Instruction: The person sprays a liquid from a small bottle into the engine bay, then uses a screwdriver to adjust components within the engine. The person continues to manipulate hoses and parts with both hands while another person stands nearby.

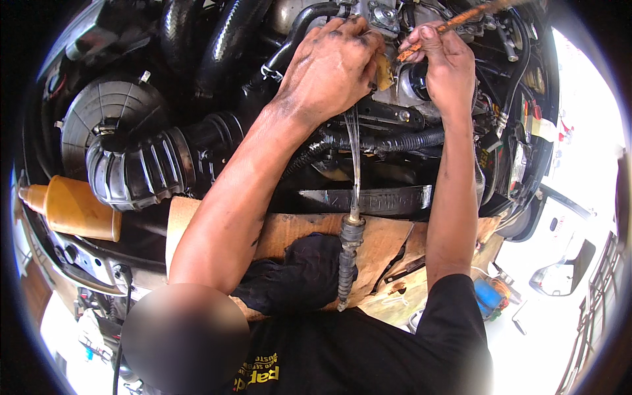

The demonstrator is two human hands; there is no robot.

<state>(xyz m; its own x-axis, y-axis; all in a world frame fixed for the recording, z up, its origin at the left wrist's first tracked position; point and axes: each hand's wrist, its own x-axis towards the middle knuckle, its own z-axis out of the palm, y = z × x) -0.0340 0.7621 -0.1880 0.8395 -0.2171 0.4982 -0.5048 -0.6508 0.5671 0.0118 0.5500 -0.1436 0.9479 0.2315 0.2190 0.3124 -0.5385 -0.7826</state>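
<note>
My left hand (329, 66), smeared with grease, reaches deep into an engine bay. Its fingers curl over a grey metal fitting (384, 14) and its thumb lies against a small tan piece (384, 72). My right hand (447, 62) is just to its right, pinching a thin orange-brown rod (464, 18) that slants up to the right, its low end at the same fitting. Thin clear cable strands (354, 155) run from under my left hand down to a grey rubber-booted cable end (349, 243).
The cable end lies on a brown cardboard sheet (388, 240) with a dark cloth (296, 270) beside it. A ribbed black intake hose (145, 168) and round air filter housing (105, 112) fill the left; an orange funnel (72, 207) sits below. A corrugated loom (395, 140) crosses under my hands.
</note>
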